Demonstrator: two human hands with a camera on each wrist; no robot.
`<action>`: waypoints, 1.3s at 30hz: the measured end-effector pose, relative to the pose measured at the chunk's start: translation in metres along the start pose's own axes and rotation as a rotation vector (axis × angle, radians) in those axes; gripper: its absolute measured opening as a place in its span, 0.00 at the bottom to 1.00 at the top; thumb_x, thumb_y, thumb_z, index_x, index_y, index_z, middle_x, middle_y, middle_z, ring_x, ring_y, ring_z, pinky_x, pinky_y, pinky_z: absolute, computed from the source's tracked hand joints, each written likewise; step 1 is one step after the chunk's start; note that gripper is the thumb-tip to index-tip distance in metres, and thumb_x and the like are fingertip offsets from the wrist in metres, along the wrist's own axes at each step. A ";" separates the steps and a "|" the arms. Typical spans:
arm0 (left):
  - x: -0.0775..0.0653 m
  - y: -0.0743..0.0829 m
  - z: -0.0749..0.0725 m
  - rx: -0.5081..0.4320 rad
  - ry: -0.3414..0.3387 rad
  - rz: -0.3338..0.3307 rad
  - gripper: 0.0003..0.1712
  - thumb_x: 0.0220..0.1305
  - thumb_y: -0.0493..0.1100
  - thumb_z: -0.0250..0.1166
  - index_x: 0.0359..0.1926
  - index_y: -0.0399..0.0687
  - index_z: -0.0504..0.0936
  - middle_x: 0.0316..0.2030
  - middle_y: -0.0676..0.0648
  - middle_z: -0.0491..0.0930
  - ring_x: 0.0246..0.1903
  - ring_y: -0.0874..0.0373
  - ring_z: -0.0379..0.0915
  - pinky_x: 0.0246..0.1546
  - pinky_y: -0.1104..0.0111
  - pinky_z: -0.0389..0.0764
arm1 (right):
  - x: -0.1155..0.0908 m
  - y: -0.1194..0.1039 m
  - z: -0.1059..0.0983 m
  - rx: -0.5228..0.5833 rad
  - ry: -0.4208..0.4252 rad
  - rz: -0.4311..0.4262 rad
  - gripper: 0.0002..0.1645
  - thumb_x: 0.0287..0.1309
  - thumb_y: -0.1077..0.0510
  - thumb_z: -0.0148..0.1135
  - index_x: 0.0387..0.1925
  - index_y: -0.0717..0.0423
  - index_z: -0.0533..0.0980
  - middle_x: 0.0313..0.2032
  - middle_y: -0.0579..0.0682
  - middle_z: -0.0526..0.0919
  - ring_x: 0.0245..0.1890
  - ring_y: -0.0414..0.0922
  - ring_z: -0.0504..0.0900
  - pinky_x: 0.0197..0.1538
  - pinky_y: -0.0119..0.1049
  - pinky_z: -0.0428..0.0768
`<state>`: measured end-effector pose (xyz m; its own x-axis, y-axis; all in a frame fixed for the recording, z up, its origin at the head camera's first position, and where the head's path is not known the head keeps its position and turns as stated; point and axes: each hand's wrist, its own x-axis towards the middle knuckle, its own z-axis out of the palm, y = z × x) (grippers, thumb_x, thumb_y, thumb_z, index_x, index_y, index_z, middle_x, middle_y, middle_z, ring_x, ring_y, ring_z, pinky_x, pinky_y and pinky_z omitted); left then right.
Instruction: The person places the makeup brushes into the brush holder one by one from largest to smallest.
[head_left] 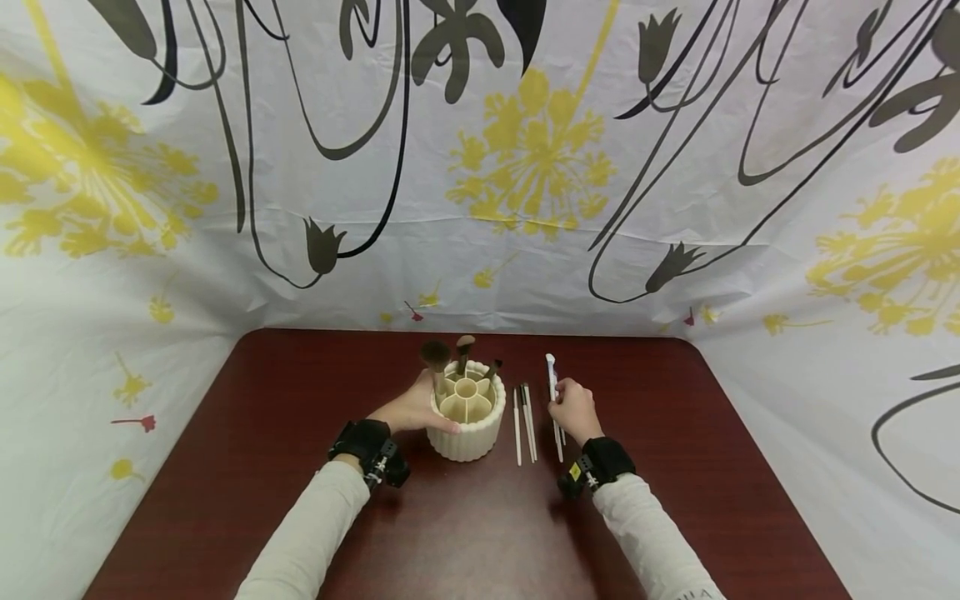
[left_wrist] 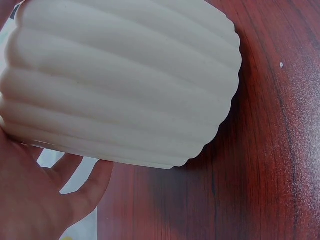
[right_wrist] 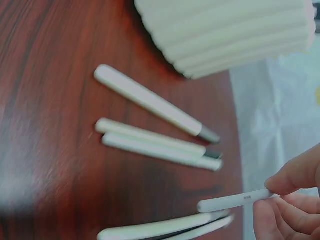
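Note:
My left hand [head_left: 411, 408] grips a cream ribbed brush holder [head_left: 467, 442] from its left side, thumb along the front near the rim. Inside, the holder has petal-like compartments. Three makeup brushes stand at its back, among them a large fluffy one [head_left: 435, 357]. The right hand [head_left: 577, 412] pinches a slim white-handled makeup brush [right_wrist: 232, 200] between thumb and fingers, raised over the table. In the right wrist view the fingers hide the far end of that brush. Below it lie more white-handled brushes [right_wrist: 155, 229], close together.
Three slim brushes lie between the holder and the right hand: a single one [right_wrist: 150, 102] and a touching pair [right_wrist: 160, 152]. The dark red wooden table [head_left: 300, 375] ends at a patterned white cloth [head_left: 480, 275] behind and at both sides.

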<state>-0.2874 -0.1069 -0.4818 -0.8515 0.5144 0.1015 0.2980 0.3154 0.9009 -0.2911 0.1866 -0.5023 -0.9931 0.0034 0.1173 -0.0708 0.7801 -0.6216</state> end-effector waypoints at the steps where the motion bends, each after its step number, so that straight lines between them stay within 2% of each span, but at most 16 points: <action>1: 0.000 0.000 0.000 0.003 -0.001 -0.003 0.63 0.35 0.37 0.76 0.66 0.33 0.44 0.63 0.34 0.50 0.62 0.43 0.52 0.61 0.52 0.54 | 0.000 -0.003 -0.001 0.008 -0.005 -0.006 0.16 0.48 0.68 0.59 0.42 0.70 0.72 0.22 0.53 0.76 0.20 0.43 0.73 0.25 0.35 0.71; 5: 0.000 0.000 0.000 0.017 -0.009 -0.020 0.64 0.35 0.40 0.77 0.67 0.35 0.43 0.64 0.34 0.49 0.63 0.44 0.50 0.62 0.52 0.53 | -0.002 -0.014 -0.006 0.038 -0.019 -0.035 0.18 0.51 0.67 0.58 0.45 0.70 0.71 0.24 0.53 0.76 0.21 0.43 0.71 0.25 0.35 0.69; 7: 0.003 -0.011 0.000 0.022 -0.008 -0.022 0.65 0.33 0.44 0.78 0.67 0.40 0.43 0.64 0.37 0.49 0.63 0.46 0.49 0.62 0.54 0.53 | -0.003 -0.020 -0.007 0.050 -0.012 -0.056 0.18 0.51 0.67 0.58 0.46 0.70 0.71 0.26 0.54 0.77 0.21 0.43 0.72 0.24 0.35 0.69; 10: 0.003 -0.011 0.000 0.018 -0.008 -0.025 0.66 0.33 0.46 0.78 0.67 0.40 0.44 0.64 0.37 0.49 0.63 0.47 0.50 0.62 0.54 0.53 | -0.005 -0.029 -0.009 0.063 0.001 -0.079 0.18 0.52 0.67 0.57 0.46 0.69 0.71 0.27 0.54 0.78 0.23 0.44 0.73 0.25 0.34 0.70; 17: 0.004 -0.012 0.001 0.022 0.001 -0.026 0.64 0.33 0.42 0.78 0.67 0.41 0.45 0.64 0.38 0.51 0.63 0.49 0.51 0.62 0.56 0.53 | -0.010 -0.050 -0.011 0.088 0.017 -0.124 0.16 0.54 0.67 0.55 0.46 0.66 0.72 0.28 0.53 0.77 0.24 0.44 0.73 0.27 0.35 0.70; 19: 0.003 -0.010 0.001 0.007 0.002 -0.010 0.63 0.34 0.39 0.77 0.67 0.40 0.45 0.64 0.38 0.51 0.63 0.48 0.52 0.62 0.55 0.53 | -0.010 -0.054 -0.012 0.100 0.029 -0.144 0.15 0.53 0.67 0.56 0.45 0.67 0.72 0.27 0.53 0.77 0.24 0.44 0.73 0.26 0.35 0.70; 22: -0.001 0.002 0.000 -0.012 -0.003 0.010 0.62 0.35 0.37 0.76 0.66 0.35 0.45 0.63 0.34 0.52 0.62 0.43 0.53 0.61 0.52 0.54 | -0.011 -0.058 -0.012 0.112 0.051 -0.171 0.14 0.52 0.68 0.56 0.43 0.67 0.73 0.26 0.54 0.77 0.24 0.44 0.74 0.25 0.34 0.71; 26: -0.007 0.020 -0.002 -0.039 -0.018 -0.008 0.60 0.36 0.35 0.75 0.65 0.30 0.44 0.62 0.31 0.51 0.61 0.41 0.53 0.60 0.52 0.55 | -0.013 -0.063 -0.014 0.128 0.058 -0.191 0.14 0.52 0.69 0.57 0.43 0.67 0.72 0.27 0.54 0.77 0.24 0.43 0.75 0.25 0.33 0.71; 29: -0.009 0.026 -0.002 -0.057 -0.023 -0.015 0.58 0.36 0.33 0.74 0.64 0.30 0.46 0.62 0.32 0.53 0.61 0.42 0.54 0.61 0.54 0.55 | -0.015 -0.068 -0.016 0.135 0.065 -0.205 0.14 0.52 0.69 0.57 0.43 0.67 0.72 0.27 0.54 0.77 0.24 0.43 0.74 0.25 0.34 0.71; 39: -0.008 0.024 -0.003 -0.062 -0.018 -0.032 0.60 0.37 0.32 0.73 0.66 0.32 0.42 0.64 0.32 0.48 0.63 0.42 0.50 0.62 0.54 0.52 | -0.013 -0.083 -0.016 0.173 0.136 -0.289 0.12 0.48 0.70 0.60 0.39 0.66 0.72 0.25 0.53 0.78 0.25 0.44 0.77 0.27 0.33 0.75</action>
<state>-0.2743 -0.1060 -0.4595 -0.8520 0.5195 0.0651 0.2429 0.2821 0.9281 -0.2706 0.1323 -0.4397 -0.9089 -0.1094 0.4025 -0.3733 0.6437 -0.6680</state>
